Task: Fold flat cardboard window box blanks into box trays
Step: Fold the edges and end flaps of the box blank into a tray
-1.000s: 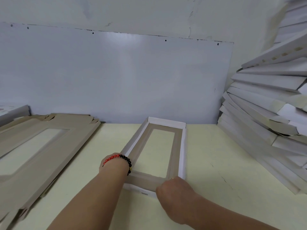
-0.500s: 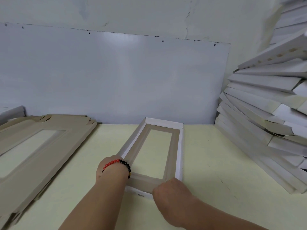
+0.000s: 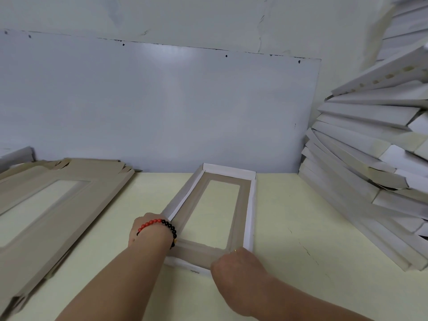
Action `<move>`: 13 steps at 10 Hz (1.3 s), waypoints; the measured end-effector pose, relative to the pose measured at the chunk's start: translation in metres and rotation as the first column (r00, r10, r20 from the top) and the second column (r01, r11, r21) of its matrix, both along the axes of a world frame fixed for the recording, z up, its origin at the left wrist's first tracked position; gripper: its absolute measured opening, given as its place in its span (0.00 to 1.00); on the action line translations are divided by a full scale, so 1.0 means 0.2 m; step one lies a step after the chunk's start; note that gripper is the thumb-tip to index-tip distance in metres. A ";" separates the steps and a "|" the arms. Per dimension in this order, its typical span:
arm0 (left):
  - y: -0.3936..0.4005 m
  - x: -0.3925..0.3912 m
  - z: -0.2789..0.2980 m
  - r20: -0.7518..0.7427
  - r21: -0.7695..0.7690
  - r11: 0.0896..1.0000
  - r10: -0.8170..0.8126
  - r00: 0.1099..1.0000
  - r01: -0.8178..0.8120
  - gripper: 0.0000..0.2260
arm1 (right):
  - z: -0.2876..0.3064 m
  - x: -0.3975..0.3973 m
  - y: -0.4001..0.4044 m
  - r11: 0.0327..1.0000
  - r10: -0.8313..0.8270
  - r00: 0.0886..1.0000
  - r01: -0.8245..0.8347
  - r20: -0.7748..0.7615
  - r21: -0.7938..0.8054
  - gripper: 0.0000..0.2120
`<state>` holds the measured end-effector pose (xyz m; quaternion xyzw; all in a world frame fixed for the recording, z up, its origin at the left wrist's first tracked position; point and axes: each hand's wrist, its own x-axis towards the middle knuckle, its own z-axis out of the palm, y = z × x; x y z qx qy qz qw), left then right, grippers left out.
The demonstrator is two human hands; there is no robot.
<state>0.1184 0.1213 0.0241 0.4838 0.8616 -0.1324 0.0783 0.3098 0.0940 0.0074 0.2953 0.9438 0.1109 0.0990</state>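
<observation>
Fingers of both hands hidden, so grip impossible to tell. Left hand (image 3: 148,230) bent down over near left corner of the box tray (image 3: 251,214); right hand (image 3: 234,267) knuckles-up at near right corner. Beaded bracelet (image 3: 162,224) at left wrist, forearms angling back. Flat blanks (image 3: 58,205) farther left on the table (image 3: 289,239).

Head camera, close, facing forward-down over table (image 3: 289,228).

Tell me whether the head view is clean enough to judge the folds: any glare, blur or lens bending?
Head view: light is soft and even, with only a faint sheen on the wall panel. The box tray and both hands, left and right, are fairly sharp. Wide-angle bending curves the stack of folded trays at right, and the flat blanks at left look slightly soft.
</observation>
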 end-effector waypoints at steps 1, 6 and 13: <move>0.02 -0.03 0.01 -0.015 0.033 0.997 -0.072 0.997 0.072 0.05 | 0.01 0.01 0.00 1.000 0.000 1.000 -0.001 0.022 0.005 0.14; 0.04 -0.09 0.07 0.044 -0.154 0.957 -0.241 0.969 0.245 0.03 | 0.00 -0.23 0.10 0.879 -0.129 0.969 0.015 -0.209 -0.477 0.23; -0.01 -0.12 0.09 0.065 -0.179 0.953 -0.235 0.970 0.243 0.10 | -0.08 -0.43 0.15 0.939 -0.066 0.993 0.027 -0.103 -0.343 0.26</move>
